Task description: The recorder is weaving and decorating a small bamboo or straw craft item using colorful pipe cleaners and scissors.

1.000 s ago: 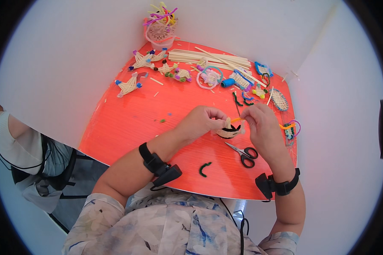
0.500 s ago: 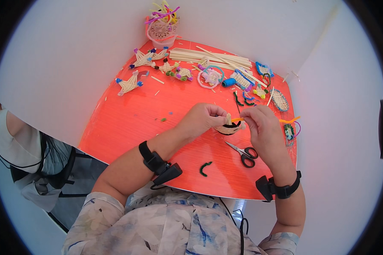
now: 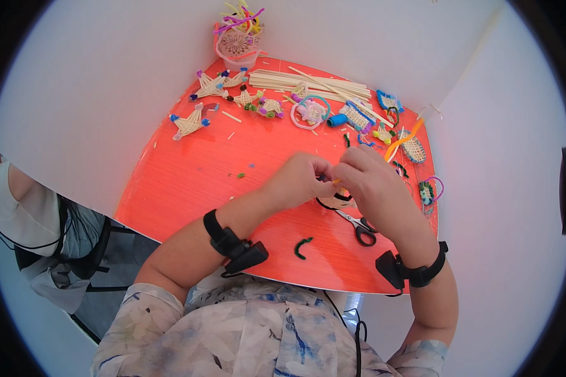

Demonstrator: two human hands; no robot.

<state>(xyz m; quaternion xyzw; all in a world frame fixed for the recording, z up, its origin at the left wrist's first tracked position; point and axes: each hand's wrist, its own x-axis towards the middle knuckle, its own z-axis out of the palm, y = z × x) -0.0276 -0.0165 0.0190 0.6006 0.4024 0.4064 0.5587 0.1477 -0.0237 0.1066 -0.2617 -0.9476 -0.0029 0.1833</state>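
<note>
Both my hands meet over the middle right of the red table [image 3: 188, 169]. My left hand [image 3: 303, 181] is closed at the rim of a small pale woven basket [image 3: 334, 202] with a dark band, mostly hidden by the fingers. An orange pipe cleaner [image 3: 402, 141] is pinched in my right hand [image 3: 370, 183], its long end sticking up behind the knuckles to the right. A short orange bit shows between the two hands at the basket's rim. Black-handled scissors [image 3: 363, 235] lie just below, partly under my right hand.
Woven stars [image 3: 188, 122], pale flat strips [image 3: 308, 85], a blue spool [image 3: 338, 120] and an oval weave [image 3: 413, 146] lie along the far side. A pink cup [image 3: 239, 53] holds pipe cleaners. A dark green piece [image 3: 303, 247] lies near the front. Another person's sleeve [image 3: 31, 207] shows left.
My right hand has moved left and turned, coming against my left hand. The orange pipe cleaner's free end has swung upward from nearly level. The basket is more covered.
</note>
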